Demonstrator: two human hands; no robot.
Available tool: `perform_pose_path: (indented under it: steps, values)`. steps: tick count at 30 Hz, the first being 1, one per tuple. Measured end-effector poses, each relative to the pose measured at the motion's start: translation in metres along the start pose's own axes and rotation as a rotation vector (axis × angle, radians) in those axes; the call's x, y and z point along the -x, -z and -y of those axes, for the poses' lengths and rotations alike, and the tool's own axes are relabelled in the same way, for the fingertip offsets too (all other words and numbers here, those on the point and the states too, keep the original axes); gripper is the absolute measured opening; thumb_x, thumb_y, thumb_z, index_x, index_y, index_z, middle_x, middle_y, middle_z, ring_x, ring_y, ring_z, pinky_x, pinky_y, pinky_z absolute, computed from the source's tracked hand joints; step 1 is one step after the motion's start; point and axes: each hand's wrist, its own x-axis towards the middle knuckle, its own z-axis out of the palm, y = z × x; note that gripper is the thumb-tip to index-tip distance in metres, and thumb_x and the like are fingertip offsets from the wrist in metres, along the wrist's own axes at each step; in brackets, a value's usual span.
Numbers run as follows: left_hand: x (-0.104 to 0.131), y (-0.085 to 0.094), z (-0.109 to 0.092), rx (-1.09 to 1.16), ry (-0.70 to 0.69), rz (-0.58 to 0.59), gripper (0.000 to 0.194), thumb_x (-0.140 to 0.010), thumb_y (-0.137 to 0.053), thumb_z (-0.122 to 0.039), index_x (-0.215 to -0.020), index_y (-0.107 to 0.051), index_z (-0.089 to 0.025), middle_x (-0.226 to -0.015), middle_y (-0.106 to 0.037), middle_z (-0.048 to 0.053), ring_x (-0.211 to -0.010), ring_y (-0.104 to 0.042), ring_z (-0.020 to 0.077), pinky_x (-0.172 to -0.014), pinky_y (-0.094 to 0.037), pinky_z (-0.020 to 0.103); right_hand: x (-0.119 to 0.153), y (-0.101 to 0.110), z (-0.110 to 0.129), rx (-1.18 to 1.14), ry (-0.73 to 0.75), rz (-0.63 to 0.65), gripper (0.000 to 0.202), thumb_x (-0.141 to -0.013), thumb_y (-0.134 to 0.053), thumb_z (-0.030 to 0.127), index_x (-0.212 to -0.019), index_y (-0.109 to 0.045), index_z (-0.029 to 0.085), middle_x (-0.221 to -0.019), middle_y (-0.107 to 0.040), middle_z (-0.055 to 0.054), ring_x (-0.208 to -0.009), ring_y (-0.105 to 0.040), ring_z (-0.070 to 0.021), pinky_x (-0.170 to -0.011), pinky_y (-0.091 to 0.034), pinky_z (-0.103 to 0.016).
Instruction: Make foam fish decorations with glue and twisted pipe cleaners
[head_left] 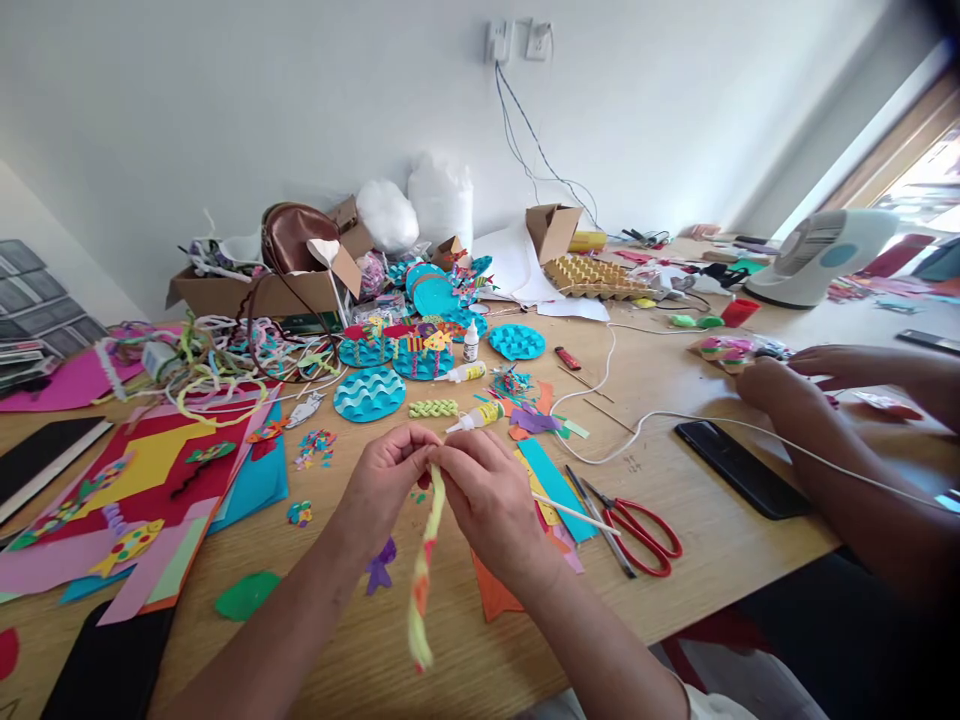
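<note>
My left hand (386, 480) and my right hand (495, 500) meet above the middle of the table, fingers pinched together. Between them they grip the upper end of a pale yellow pipe cleaner (421, 595), patched with orange and red; its free end hangs down toward me. The tip inside my fingers is hidden. Below my left hand lies a purple paper cutout (381, 565). A white stick (577, 514) shows just right of my right hand, beside red-handled scissors (641, 535). Glue bottles (477, 416) lie just beyond my hands.
Blue scalloped paper discs (369, 394) and a braided yellow-green strip (433, 408) are farther back. Coloured paper sheets (150, 465) cover the left side. At right, a white cable (675, 416) passes a black phone (739, 468), near another person's hands (787, 395).
</note>
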Motion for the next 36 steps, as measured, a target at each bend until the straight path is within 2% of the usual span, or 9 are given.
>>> perform_pose_path:
  steps: [8, 12, 16, 18, 20, 24, 26, 31, 36]
  values:
    - [0.016, -0.005, 0.007, -0.264, -0.306, -0.055, 0.007, -0.077, -0.057, -0.023, -0.074, -0.061, -0.019, -0.064, -0.062, -0.001, -0.062, -0.059, 0.0137, -0.06, -0.046, 0.023, -0.007, 0.002, -0.012, -0.498, -0.691, 0.016, 0.024, -0.077, -0.054, 0.029, -0.057, -0.046, 0.019, -0.053, -0.045, 0.004, -0.052, -0.043, -0.0103, -0.05, -0.033, -0.023]
    - [0.018, -0.001, 0.006, -0.421, -0.491, -0.026, 0.01, -0.079, -0.056, -0.018, -0.075, -0.064, -0.021, -0.067, -0.065, 0.0, -0.062, -0.06, 0.0143, -0.059, -0.045, 0.022, -0.014, 0.007, -0.018, -0.816, -0.861, 0.226, 0.029, -0.067, -0.06, 0.038, -0.054, -0.042, 0.019, -0.048, -0.043, 0.006, -0.048, -0.041, -0.0083, -0.05, -0.034, -0.022]
    - [0.015, 0.005, -0.005, -0.511, -0.603, 0.187, 0.015, -0.077, -0.057, -0.014, -0.074, -0.068, -0.023, -0.072, -0.069, 0.003, -0.068, -0.063, 0.0152, -0.065, -0.046, 0.023, -0.028, 0.018, -0.028, -0.952, -0.902, 0.537, 0.033, -0.06, -0.068, 0.039, -0.051, -0.044, 0.018, -0.045, -0.042, 0.008, -0.043, -0.039, -0.0062, -0.046, -0.032, -0.021]
    - [0.013, 0.007, -0.012, -0.522, -0.593, 0.237, 0.015, -0.074, -0.059, -0.013, -0.073, -0.07, -0.024, -0.072, -0.07, 0.003, -0.069, -0.064, 0.0155, -0.066, -0.045, 0.022, -0.035, 0.025, -0.031, -0.897, -0.875, 0.672, 0.031, -0.065, -0.065, 0.038, -0.051, -0.045, 0.018, -0.046, -0.042, 0.007, -0.043, -0.041, -0.0069, -0.046, -0.032, -0.021]
    - [0.011, 0.008, -0.017, -0.475, -0.516, 0.161, 0.012, -0.072, -0.061, -0.013, -0.072, -0.069, -0.023, -0.07, -0.07, 0.002, -0.066, -0.063, 0.0149, -0.064, -0.045, 0.022, -0.037, 0.032, -0.026, -0.659, -0.783, 0.637, 0.028, -0.074, -0.059, 0.033, -0.054, -0.048, 0.018, -0.049, -0.046, 0.005, -0.047, -0.046, -0.0095, -0.048, -0.035, -0.023]
    - [0.006, 0.011, -0.02, -0.042, -0.224, -0.12, 0.004, -0.068, -0.067, -0.02, -0.071, -0.064, -0.019, -0.059, -0.065, -0.001, -0.057, -0.06, 0.0115, -0.055, -0.046, 0.02, -0.022, 0.044, 0.002, -0.022, -0.335, 0.036, 0.016, -0.085, -0.051, 0.025, -0.072, -0.059, 0.019, -0.075, -0.063, -0.005, -0.074, -0.058, -0.0169, -0.068, -0.043, -0.03]
    - [0.004, 0.012, -0.02, 0.225, -0.089, -0.175, 0.013, -0.063, -0.072, -0.022, -0.07, -0.062, -0.017, -0.059, -0.063, -0.002, -0.055, -0.057, 0.009, -0.054, -0.046, 0.017, -0.009, 0.042, 0.013, -0.015, -0.145, -0.04, 0.016, -0.088, -0.049, 0.02, -0.078, -0.061, 0.02, -0.08, -0.065, -0.006, -0.077, -0.06, -0.0165, -0.071, -0.046, -0.029]
    - [0.01, 0.004, -0.021, 0.575, 0.156, -0.086, 0.022, -0.057, -0.077, -0.017, -0.071, -0.06, -0.015, -0.059, -0.061, -0.001, -0.051, -0.053, 0.006, -0.046, -0.041, 0.013, 0.0, 0.017, 0.002, 0.035, -0.079, -0.171, 0.025, -0.085, -0.051, 0.015, -0.108, -0.058, 0.019, -0.115, -0.06, -0.013, -0.112, -0.052, -0.0238, -0.091, -0.043, -0.041]
    - [0.016, -0.002, -0.019, 0.604, 0.154, -0.086, 0.023, -0.055, -0.078, -0.017, -0.07, -0.06, -0.014, -0.058, -0.062, -0.001, -0.052, -0.054, 0.0065, -0.048, -0.042, 0.013, 0.001, -0.008, -0.015, 0.015, -0.107, -0.03, 0.021, -0.09, -0.044, 0.018, -0.084, -0.064, 0.019, -0.077, -0.068, -0.006, -0.075, -0.06, -0.0171, -0.067, -0.045, -0.028]
